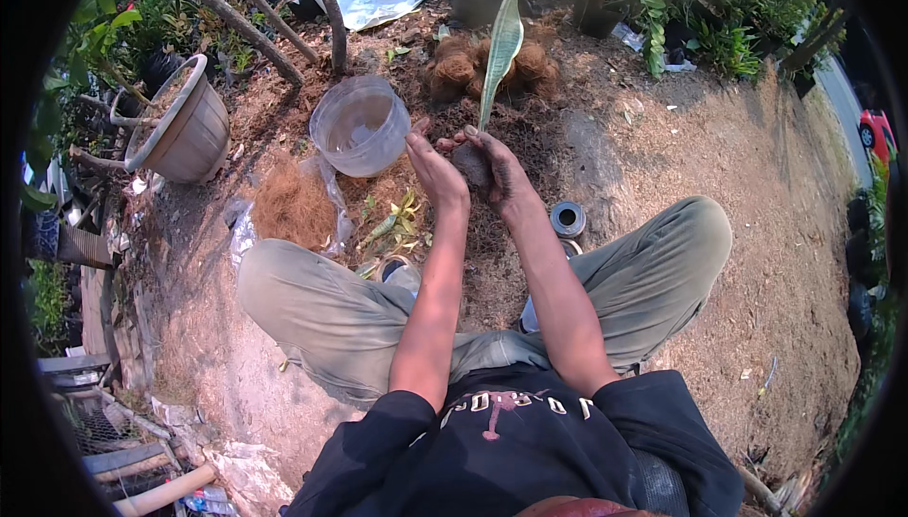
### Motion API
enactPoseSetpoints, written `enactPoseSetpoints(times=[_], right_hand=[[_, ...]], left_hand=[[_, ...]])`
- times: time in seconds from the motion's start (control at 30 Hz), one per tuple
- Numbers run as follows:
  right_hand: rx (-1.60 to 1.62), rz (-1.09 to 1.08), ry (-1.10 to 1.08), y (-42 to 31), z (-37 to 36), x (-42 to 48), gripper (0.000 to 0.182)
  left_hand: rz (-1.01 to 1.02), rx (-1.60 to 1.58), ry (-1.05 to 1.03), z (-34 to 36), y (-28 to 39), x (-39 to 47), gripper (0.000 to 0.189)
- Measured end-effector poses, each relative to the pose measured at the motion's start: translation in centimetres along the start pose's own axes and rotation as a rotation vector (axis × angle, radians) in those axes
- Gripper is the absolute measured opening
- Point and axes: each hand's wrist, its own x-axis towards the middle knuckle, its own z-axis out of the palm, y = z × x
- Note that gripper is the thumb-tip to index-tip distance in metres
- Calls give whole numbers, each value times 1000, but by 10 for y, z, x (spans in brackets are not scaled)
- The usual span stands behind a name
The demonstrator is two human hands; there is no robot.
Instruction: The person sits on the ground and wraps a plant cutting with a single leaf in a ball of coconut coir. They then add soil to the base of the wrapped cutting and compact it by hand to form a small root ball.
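Note:
A ball of dark soil or fibre (471, 165) with a single variegated snake plant leaf (501, 56) upright from it sits in my right hand (506, 173), whose fingers curl around its far side. My left hand (438, 171) faces the ball from the left, flat with fingers stretched out, seemingly a little apart from it. Both hands have dirt on them. Just beyond my left hand stands a clear round plastic tub (360, 127), which seems to hold some water. A heap of loose brown coir fibre (294, 203) lies on plastic sheeting left of my forearm.
Several fibre-wrapped balls (454, 66) lie behind the leaf. A large planter (181, 123) leans at the left near slanting trunks (227, 13). A small dark pot (568, 219) sits by my right knee. Yellowed plant cuttings (394, 220) lie between my legs and the tub.

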Motion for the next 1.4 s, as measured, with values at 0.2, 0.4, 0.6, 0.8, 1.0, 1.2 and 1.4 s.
enactPoseSetpoints(times=[0.2, 0.4, 0.6, 0.8, 1.0, 1.2, 1.4], right_hand=[[-201, -25, 48, 20, -16, 1, 20], [-21, -10, -107, 12, 1, -21, 24], [246, -81, -9, 23, -23, -1, 22], [-264, -178, 182, 26, -24, 1, 25], [-138, -160, 72, 10, -15, -1, 26], [139, -176, 24, 13, -22, 5, 25], [-276, -226, 207, 12, -22, 10, 27]], left_hand=[[366, 641, -167, -19, -5, -12, 41], [-299, -149, -109, -34, -16, 16, 44], [164, 16, -122, -12, -5, -18, 57], [699, 506, -338, -16, -15, -19, 42], [-102, -237, -237, -11, -10, -1, 50], [-84, -149, -37, 0, -22, -16, 51], [486, 326, -318, -10, -24, -22, 46]])
